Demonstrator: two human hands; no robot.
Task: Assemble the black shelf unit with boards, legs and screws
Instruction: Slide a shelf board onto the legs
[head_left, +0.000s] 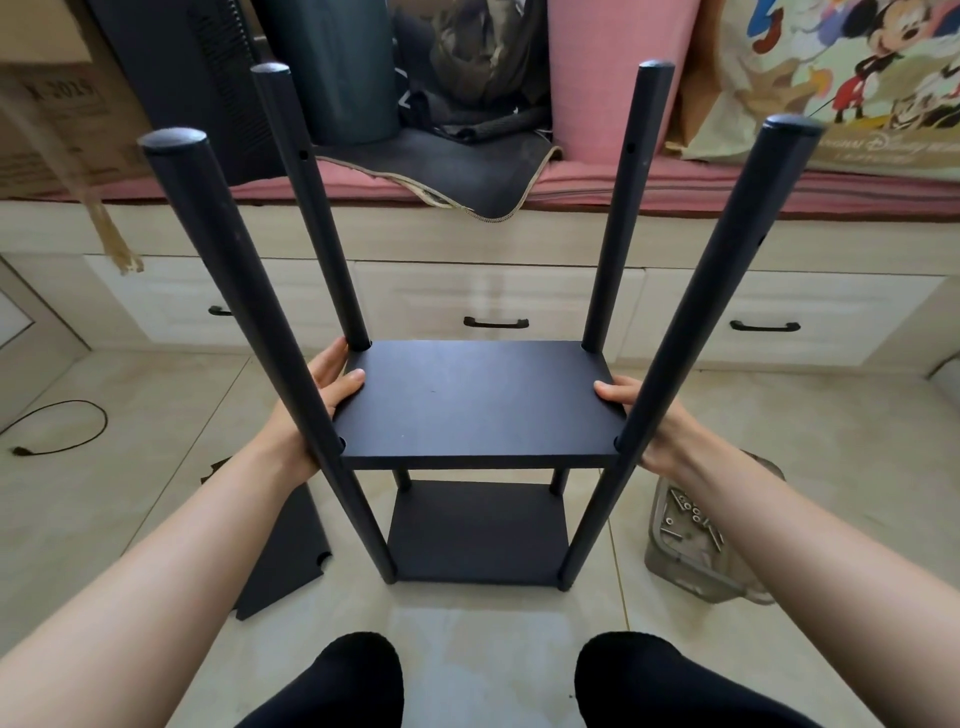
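Note:
The black shelf unit stands upright on the tiled floor in front of me, with four round black legs (244, 291) rising around two boards. The lower board (475, 530) sits near the floor. The middle board (475, 400) lies level between the legs. My left hand (324, 387) grips its left edge, thumb on top and fingers underneath. My right hand (631, 400) grips its right edge the same way, partly hidden behind the near right leg (691, 343).
A spare black board (283, 551) lies on the floor at the left. A clear plastic tub (691, 545) with screws and pins sits at the right. White drawers (496, 306) and a pink cushioned bench stand behind. A black cable (62, 426) lies at far left.

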